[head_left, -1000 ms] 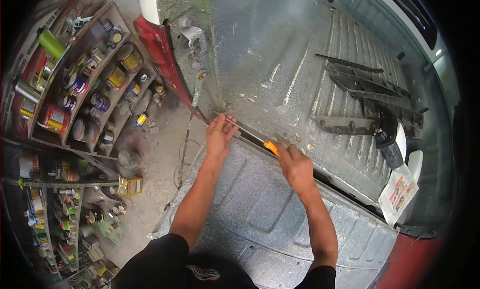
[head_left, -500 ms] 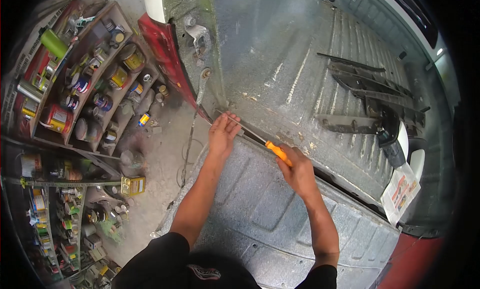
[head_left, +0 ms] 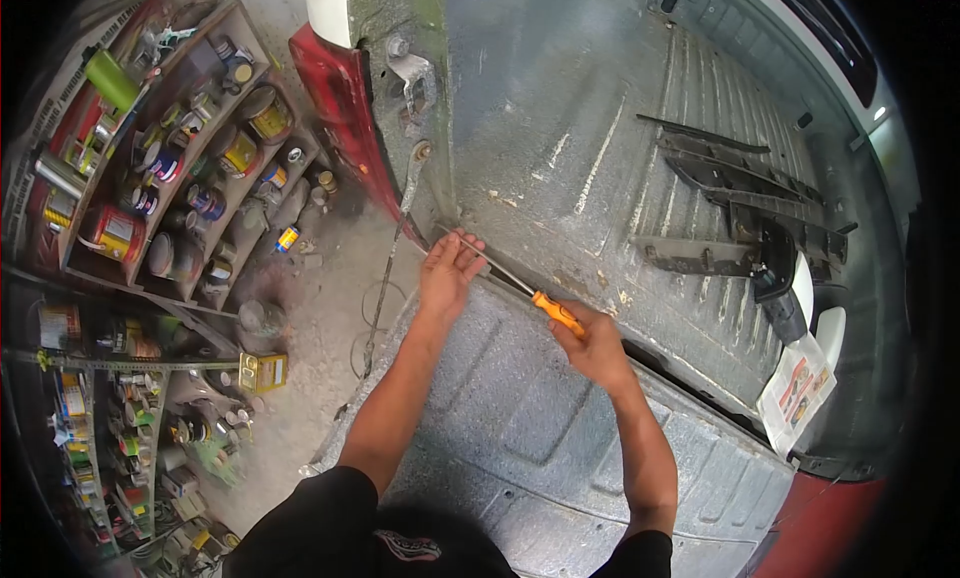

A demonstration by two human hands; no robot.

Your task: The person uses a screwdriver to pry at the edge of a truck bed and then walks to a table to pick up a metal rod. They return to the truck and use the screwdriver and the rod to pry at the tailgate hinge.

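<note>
My right hand (head_left: pixel 590 350) is wrapped round the orange handle of a long screwdriver (head_left: pixel 556 312). Its thin metal shaft slants up and left to the corner where the truck bed (head_left: pixel 530 218) meets the lowered tailgate (head_left: pixel 470 378). Up at the far end of the shaft, the fingers of my left hand (head_left: pixel 446 278) are closed about the metal. They partly cover the tip, so what it touches cannot be made out. The tailgate's support strap (head_left: pixel 412 183) hangs from the side post just beyond my left hand.
Dark trim pieces (head_left: pixel 745 178) and a newspaper sheet (head_left: pixel 797 393) lie on the right of the bed. A red tail light (head_left: pixel 335 103) borders the bed's left side. Shelves (head_left: pixel 235 28) crowded with paint cans stand at left, and a yellow can (head_left: pixel 263 373) sits on the floor.
The view has shifted slightly, so the tail light and post appear a little farther right. Both hands keep their hold on the screwdriver, with the right hand's grip turned slightly.
</note>
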